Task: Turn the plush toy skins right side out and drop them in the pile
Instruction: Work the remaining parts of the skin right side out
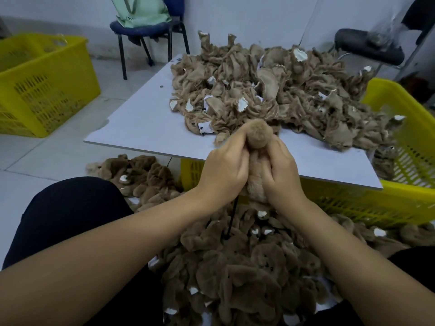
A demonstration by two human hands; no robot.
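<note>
From the head camera, the person's left hand (223, 171) and right hand (280, 175) are close together above the near edge of the pale grey flat tabletop (141, 123), both clamped on one tan fuzzy plush toy skin (257, 161); the fingers of each hand curl round its body, and a rounded furry knob of it stands up between the thumbs, with the fur side showing; the step in hand looks to be the last of the turning, a limb or head being pushed out to its full shape; the next move would call for checking that no part remains tucked inside, then loosening both grips so the skin falls onto the heap of brown furry finished skins (247, 274) lying between the knees and directly below the hands; the mound of beige inside-out skins with white patches (270, 95) on the tabletop would supply the next piece, within reach just beyond the hands; a yellow slotted plastic crate (44, 85) stands on the floor to the left, and another yellow crate (404, 142) sits under and behind the tabletop on the right; the palms hide most of the held skin, so its opening cannot be made out; a thin dark cord (233, 217) hangs below the left wrist, its purpose unclear
</note>
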